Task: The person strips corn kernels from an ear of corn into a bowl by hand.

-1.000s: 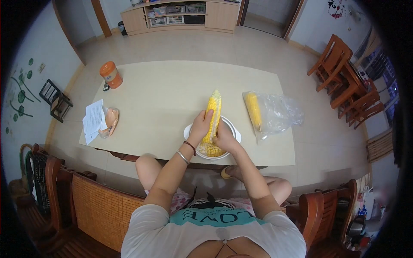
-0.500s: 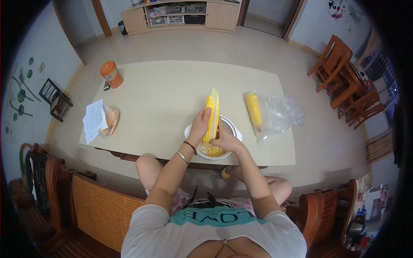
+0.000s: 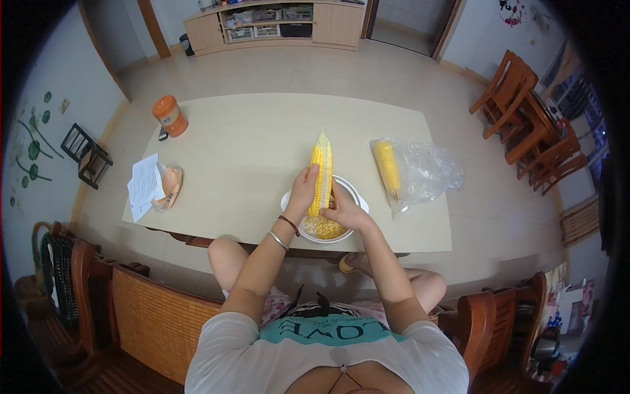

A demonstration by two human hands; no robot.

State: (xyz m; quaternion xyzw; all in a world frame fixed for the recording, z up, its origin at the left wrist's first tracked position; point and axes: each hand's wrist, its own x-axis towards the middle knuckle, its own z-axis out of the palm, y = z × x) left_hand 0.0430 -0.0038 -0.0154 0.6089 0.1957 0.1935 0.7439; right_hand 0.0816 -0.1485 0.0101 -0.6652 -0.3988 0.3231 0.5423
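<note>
Corncob (image 3: 321, 172) lengthwise fore-and-aft; tapered tip (image 3: 322, 138) foremost

From afar I saw an orange jar (image 3: 171, 118), papers (image 3: 144, 184) beside an orange bag (image 3: 172, 186), a small chair (image 3: 96, 161) near the wall (image 3: 75, 79), and a cabinet (image 3: 336, 28).

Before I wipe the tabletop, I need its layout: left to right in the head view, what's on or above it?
White printed paper sheets, orange lidded canister, left hand, yellow kernelled corn cob, right hand, clear plastic bag with another yellow cob inside.
</note>
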